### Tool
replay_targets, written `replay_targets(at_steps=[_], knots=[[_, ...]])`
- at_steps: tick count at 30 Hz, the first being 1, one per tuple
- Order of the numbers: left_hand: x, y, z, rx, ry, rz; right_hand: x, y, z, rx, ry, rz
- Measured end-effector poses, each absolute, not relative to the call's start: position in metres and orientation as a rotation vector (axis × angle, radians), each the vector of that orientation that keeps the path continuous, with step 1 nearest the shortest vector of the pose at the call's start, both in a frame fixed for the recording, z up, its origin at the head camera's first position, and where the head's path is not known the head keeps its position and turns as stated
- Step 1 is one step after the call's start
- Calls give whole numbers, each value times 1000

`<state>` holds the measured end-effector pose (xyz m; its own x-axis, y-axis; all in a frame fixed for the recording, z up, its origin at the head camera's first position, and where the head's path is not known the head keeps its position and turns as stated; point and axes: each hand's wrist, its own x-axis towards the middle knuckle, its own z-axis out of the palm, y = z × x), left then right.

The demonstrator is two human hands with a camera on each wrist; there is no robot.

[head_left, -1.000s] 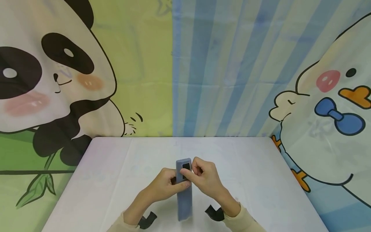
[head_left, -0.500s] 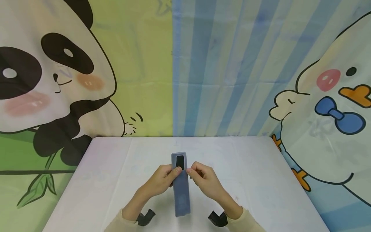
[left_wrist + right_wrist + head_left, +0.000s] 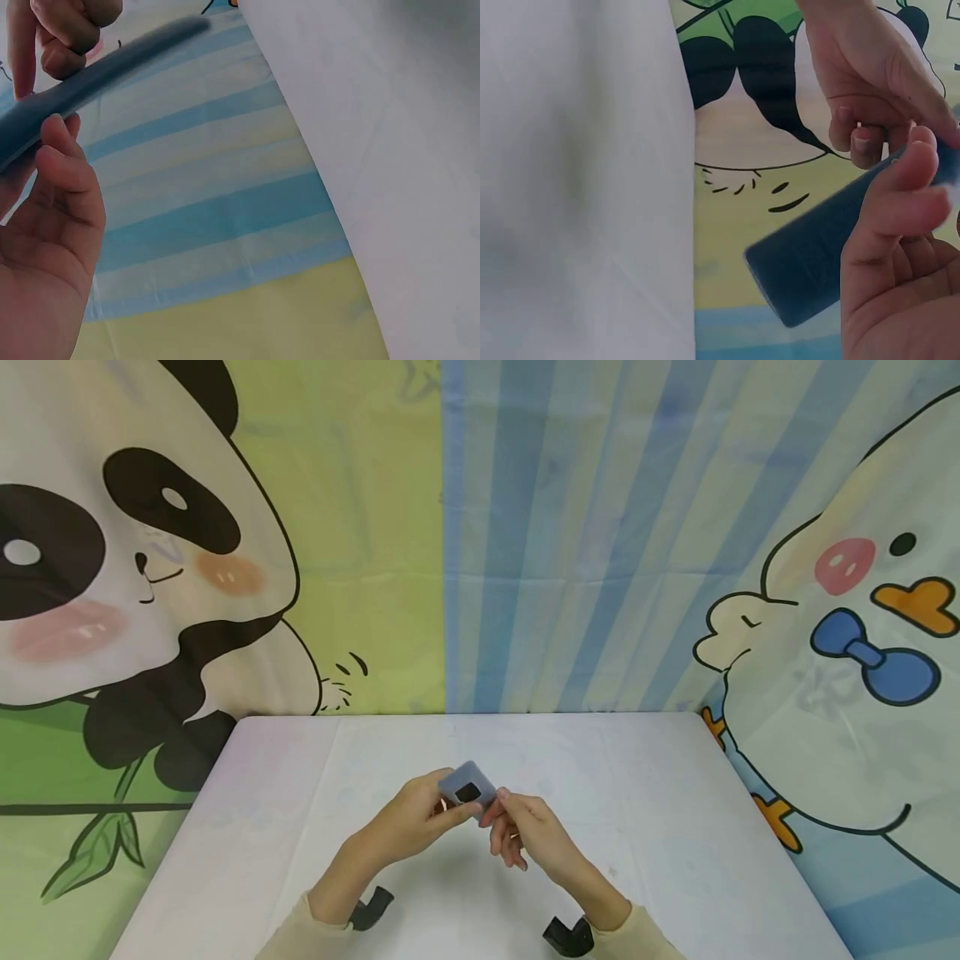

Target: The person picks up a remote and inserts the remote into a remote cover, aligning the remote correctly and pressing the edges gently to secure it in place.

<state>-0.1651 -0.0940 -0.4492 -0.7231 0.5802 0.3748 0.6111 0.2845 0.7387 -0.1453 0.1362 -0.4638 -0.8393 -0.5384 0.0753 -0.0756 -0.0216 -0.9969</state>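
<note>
A slim, long blue-grey case (image 3: 456, 783) with a small black rectangle near one end is held up over the table. My left hand (image 3: 416, 817) grips it from the left, thumb lying across the near edge. At its right corner, thumb and index finger of my right hand (image 3: 536, 831) pinch the edge, while the other fingers curl loosely below. In the left wrist view the case (image 3: 105, 71) appears edge-on above the left fingers. Its broad plain face (image 3: 806, 251) shows in the right wrist view, partly covered by the right fingers (image 3: 907, 210).
Below the hands is a white table (image 3: 600, 760). Behind it hangs a cloth backdrop with a panda (image 3: 247, 660), blue stripes (image 3: 517, 568) and a white bird (image 3: 825, 760). Black curved pieces (image 3: 372, 907) sit at both wrists.
The case has turned from upright, lengthwise in view to strongly foreshortened, its black-marked end rotated toward the camera. The left hand's grip stays on it; the right fingers have moved to its corner.
</note>
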Motion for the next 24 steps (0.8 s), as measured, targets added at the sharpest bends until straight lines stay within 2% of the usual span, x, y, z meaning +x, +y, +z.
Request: replay_targets(at_steps=[4,10,24], knots=[[-161,-92,-448,-1293,-2393,-1099,-149,138,-468,-578,1872,-1963],[-157,-89,-446,-1311,-2296,-719,-151,138,-473,-483,1752,-2039],[-153,-89,-454,-1289,-2306,-806,-148,138,-475,-450,1534,-2132]])
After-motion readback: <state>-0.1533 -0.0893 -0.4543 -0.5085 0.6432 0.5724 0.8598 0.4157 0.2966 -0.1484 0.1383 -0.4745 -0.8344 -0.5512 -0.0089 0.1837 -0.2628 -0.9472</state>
